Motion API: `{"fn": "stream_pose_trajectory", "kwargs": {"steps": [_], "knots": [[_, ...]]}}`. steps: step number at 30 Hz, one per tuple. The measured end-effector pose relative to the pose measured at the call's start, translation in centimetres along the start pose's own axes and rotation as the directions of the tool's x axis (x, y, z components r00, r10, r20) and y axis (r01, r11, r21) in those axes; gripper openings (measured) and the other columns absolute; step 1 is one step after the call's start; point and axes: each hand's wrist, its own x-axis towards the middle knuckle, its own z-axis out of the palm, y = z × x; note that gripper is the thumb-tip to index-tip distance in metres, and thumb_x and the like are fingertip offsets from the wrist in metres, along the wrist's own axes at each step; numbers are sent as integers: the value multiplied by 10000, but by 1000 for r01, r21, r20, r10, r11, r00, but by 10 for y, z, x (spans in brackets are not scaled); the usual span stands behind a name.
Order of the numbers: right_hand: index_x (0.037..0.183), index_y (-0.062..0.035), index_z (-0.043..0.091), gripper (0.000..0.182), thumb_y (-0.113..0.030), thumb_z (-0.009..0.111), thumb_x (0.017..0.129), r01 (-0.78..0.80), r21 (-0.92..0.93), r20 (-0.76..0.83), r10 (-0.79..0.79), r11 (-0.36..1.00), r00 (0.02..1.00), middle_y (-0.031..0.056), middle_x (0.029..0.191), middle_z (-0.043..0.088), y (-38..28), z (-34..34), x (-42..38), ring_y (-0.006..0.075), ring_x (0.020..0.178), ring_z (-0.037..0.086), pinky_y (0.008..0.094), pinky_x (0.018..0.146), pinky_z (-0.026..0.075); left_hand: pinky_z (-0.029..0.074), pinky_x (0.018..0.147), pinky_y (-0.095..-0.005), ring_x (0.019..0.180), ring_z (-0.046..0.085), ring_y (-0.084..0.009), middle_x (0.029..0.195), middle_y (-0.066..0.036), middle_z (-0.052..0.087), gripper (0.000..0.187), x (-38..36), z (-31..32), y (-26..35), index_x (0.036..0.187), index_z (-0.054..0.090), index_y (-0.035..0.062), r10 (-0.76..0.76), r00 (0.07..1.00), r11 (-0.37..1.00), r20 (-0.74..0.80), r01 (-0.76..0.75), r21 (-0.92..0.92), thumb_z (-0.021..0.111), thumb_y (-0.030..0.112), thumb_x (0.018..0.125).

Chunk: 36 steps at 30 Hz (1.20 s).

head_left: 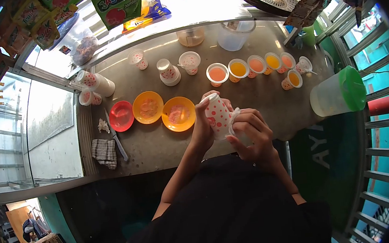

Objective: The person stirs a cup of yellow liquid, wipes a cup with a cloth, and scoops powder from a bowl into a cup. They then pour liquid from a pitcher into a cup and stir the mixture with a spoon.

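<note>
In the head view, both hands meet over the near edge of the counter [249, 101]. The left hand [203, 129] is wrapped around a white paper cup with red dots [217, 115], held tilted with its base up and to the left. The right hand [252, 132] grips the cup's mouth end — its fingers [244, 118] pinch a scrap of white cloth [234, 116] against the rim. Just left of the cup lie two orange plates [178, 113] and a red plate [121, 116], with a knife [116, 138] and a checked rag [105, 152] further left. Far along the counter stands a row of cups filled with orange drink [238, 68]. A translucent pitcher with a green lid [338, 92] lies on its side at the right.
</note>
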Motion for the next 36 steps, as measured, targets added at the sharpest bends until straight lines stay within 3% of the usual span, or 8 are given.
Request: {"fn": "stream_pose_trajectory", "kwargs": {"steps": [6, 13, 18, 21, 24, 28, 31, 36], "knots": [[1127, 57, 588, 479, -236, 769, 795, -49, -125, 4, 50, 991, 999, 185, 1243, 552, -5, -2, 21, 358, 1126, 558, 463, 956, 463, 464, 998, -403, 1198, 558, -291, 1268, -177, 562, 604, -8, 10, 0, 1378, 403, 20, -144, 985, 988, -94, 149, 50, 386, 458, 962], [881, 5, 644, 289, -236, 772, 787, -38, 152, -20, 41, 988, 999, 127, 980, 652, 0, -4, 2, 317, 920, 627, 417, 848, 498, 549, 904, -354, 1118, 620, -239, 1187, -182, 610, 339, -3, 5, 5, 1241, 466, 11, 38, 999, 998, -25, -37, 43, 545, 231, 994], [951, 43, 660, 405, -341, 730, 844, -18, 83, -119, 28, 996, 993, 131, 987, 656, -11, 2, 18, 314, 959, 619, 399, 844, 502, 546, 867, -343, 1057, 616, -183, 1185, -125, 594, 412, -12, -3, -12, 1312, 433, 72, -84, 991, 981, -102, 100, 168, 472, 369, 1029], [960, 13, 671, 297, -172, 790, 761, -93, 78, -30, 96, 993, 995, 117, 1089, 642, -19, -5, 23, 320, 1077, 581, 431, 977, 451, 536, 887, -341, 1113, 586, -185, 1238, -123, 572, 596, -11, -3, -8, 1316, 400, 69, -40, 999, 957, 18, 34, 289, 375, 572, 996], [932, -3, 677, 239, -90, 789, 740, -33, 157, 101, 17, 987, 995, 97, 1061, 649, -10, -12, 13, 301, 1019, 606, 421, 928, 481, 524, 926, -358, 1181, 552, -214, 1328, -157, 521, 592, -1, 8, -10, 1282, 397, 59, 135, 991, 984, 22, -137, 110, 406, 572, 986], [891, -21, 674, 206, -28, 787, 718, -126, 241, 50, 118, 962, 992, 97, 994, 648, 9, -11, -5, 268, 913, 631, 373, 825, 513, 502, 973, -374, 1223, 530, -239, 1400, -140, 475, 457, 0, 5, -4, 1256, 402, 53, 238, 971, 936, 15, -233, 262, 479, 431, 1011], [897, -34, 670, 222, -31, 795, 713, -174, 271, -1, 181, 947, 983, 97, 968, 644, 11, -7, -9, 258, 894, 632, 357, 799, 515, 501, 975, -368, 1226, 529, -217, 1416, -112, 464, 428, -1, 9, 0, 1293, 423, 38, 216, 974, 955, -64, -197, 222, 499, 351, 1011], [943, -53, 654, 360, -139, 871, 668, -3, 158, -5, 4, 987, 1000, 86, 960, 639, -12, 0, -7, 257, 930, 617, 358, 808, 512, 488, 994, -394, 1260, 491, -211, 1447, -107, 427, 517, -1, 5, 3, 1310, 477, 19, 94, 991, 975, -94, -72, 209, 478, 426, 991]]}}
